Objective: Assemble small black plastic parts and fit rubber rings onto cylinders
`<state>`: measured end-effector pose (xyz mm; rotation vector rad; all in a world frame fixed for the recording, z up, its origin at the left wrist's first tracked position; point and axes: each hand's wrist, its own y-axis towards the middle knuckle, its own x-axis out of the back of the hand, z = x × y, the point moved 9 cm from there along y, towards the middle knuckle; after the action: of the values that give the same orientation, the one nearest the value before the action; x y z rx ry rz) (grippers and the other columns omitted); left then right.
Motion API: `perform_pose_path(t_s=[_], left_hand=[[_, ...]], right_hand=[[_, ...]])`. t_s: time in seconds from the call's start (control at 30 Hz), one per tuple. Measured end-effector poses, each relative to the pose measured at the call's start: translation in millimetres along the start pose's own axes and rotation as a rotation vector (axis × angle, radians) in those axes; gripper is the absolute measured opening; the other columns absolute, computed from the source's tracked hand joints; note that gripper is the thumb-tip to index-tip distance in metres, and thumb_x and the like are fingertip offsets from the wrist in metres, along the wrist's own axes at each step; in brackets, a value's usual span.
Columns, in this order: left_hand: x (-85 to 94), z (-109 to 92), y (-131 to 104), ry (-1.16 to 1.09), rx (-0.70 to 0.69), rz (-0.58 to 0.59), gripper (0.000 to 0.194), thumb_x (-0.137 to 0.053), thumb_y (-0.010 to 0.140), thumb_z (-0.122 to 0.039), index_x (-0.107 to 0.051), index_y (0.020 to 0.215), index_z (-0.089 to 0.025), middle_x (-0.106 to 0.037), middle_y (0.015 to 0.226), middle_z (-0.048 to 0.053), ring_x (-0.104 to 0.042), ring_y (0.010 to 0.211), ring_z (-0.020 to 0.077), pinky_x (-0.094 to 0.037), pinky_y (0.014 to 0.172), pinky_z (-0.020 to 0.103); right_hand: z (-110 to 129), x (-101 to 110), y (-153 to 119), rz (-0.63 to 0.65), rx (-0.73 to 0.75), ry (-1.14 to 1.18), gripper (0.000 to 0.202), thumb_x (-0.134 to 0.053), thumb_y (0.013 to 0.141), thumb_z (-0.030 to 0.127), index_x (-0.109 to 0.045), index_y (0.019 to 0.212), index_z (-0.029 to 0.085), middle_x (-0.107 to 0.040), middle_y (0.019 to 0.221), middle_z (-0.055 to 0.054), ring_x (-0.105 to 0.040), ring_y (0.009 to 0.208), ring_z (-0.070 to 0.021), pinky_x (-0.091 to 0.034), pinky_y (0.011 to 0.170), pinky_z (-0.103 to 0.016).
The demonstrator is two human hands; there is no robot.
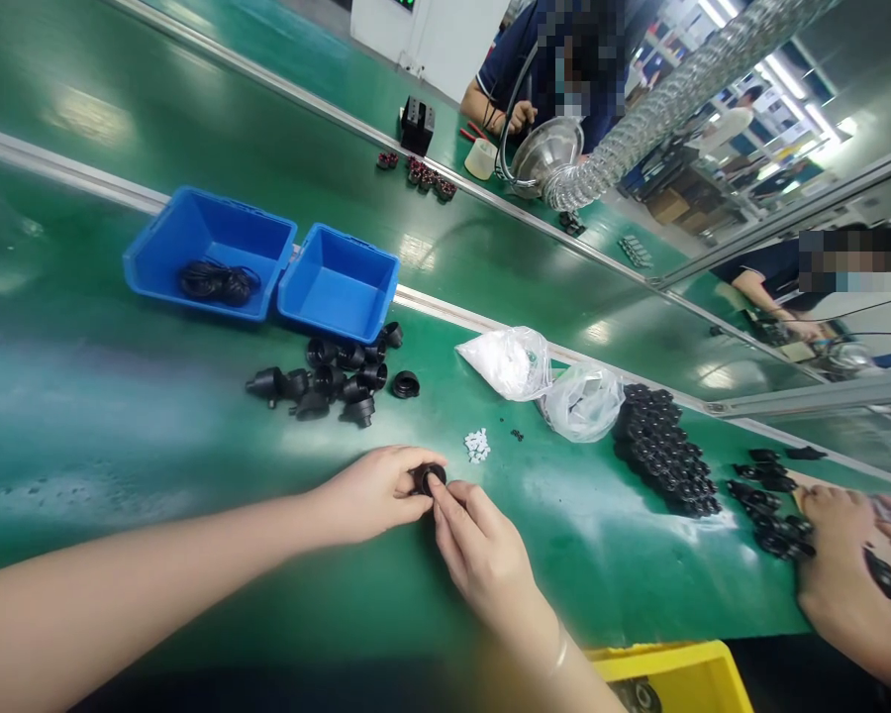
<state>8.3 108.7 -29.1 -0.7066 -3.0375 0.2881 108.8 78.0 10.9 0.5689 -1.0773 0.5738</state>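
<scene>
My left hand (pixel 386 492) grips a small round black part (pixel 429 478) between thumb and fingers, its open side facing up. The fingertips of my right hand (pixel 482 540) reach into the opening of that part; whether they pinch something small there is hidden. Just beyond my hands lie a little pile of white pieces (pixel 477 446) and a few tiny black bits (pixel 518 435). Black cup-shaped housings (pixel 328 381) form a loose group farther to the left, with a black ring (pixel 405 384) at their right side.
Two blue bins (pixel 208 248) stand at the back left, one holding black cable. Plastic bags (pixel 516 364) and a heap of black parts (pixel 664 451) lie to the right. A yellow bin (pixel 675 673) is at the bottom right, near another person's hands (pixel 839 545). Other people sit across the bench.
</scene>
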Motion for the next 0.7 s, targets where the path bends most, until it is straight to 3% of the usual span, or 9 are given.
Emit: perform_pose_path(t_s=[0.17,0.3,0.43,0.53,0.7], left_hand=[[0.5,1,1,0.032,0.013,0.0,0.044,-0.058,0.077,-0.022,-0.058,0.12,-0.018,-0.05,0.061,-0.005,-0.046,0.054,0.0111,-0.038,0.052,0.022],[-0.4,1,0,-0.067,0.009,0.004,0.044,-0.061,0.077,-0.024,-0.056,0.121,-0.019,-0.064,0.076,0.0,-0.061,0.068,0.0154,-0.049,0.064,0.026],[-8.1,-2,-2,-0.238,-0.006,0.073,0.043,-0.063,0.08,-0.026,-0.055,0.121,-0.019,-0.067,0.105,0.007,-0.066,0.095,0.0226,-0.052,0.083,0.033],[-11.4,-3,-2,-0.304,0.017,0.086,0.036,-0.058,0.086,-0.03,-0.055,0.119,-0.017,-0.064,0.113,0.009,-0.066,0.1,0.0242,-0.052,0.087,0.037],[-14.3,-9,-1,-0.303,0.016,0.094,0.029,-0.052,0.09,-0.033,-0.059,0.111,-0.015,-0.063,0.113,0.01,-0.067,0.093,0.0208,-0.053,0.087,0.039]], right_hand=[[10,0,7,0.065,0.08,-0.209,0.055,-0.045,0.093,0.014,-0.029,0.146,0.015,-0.06,0.098,-0.013,-0.058,0.082,-0.0237,-0.053,0.065,-0.038],[12,8,9,0.098,0.063,-0.192,0.05,-0.045,0.093,0.016,-0.036,0.142,0.016,-0.061,0.092,-0.011,-0.058,0.077,-0.022,-0.052,0.063,-0.035],[-5,32,1,-0.144,-0.071,0.033,0.047,-0.046,0.092,0.014,-0.04,0.138,0.02,-0.059,0.09,-0.008,-0.057,0.073,-0.0181,-0.052,0.063,-0.031],[-17,39,-9,-0.312,-0.13,0.102,0.042,-0.047,0.092,0.013,-0.046,0.133,0.022,-0.057,0.081,-0.005,-0.054,0.065,-0.0163,-0.051,0.061,-0.031],[-19,25,-10,-0.287,-0.126,0.188,0.039,-0.046,0.091,0.012,-0.049,0.129,0.021,-0.059,0.086,-0.007,-0.057,0.072,-0.0167,-0.052,0.064,-0.031]])
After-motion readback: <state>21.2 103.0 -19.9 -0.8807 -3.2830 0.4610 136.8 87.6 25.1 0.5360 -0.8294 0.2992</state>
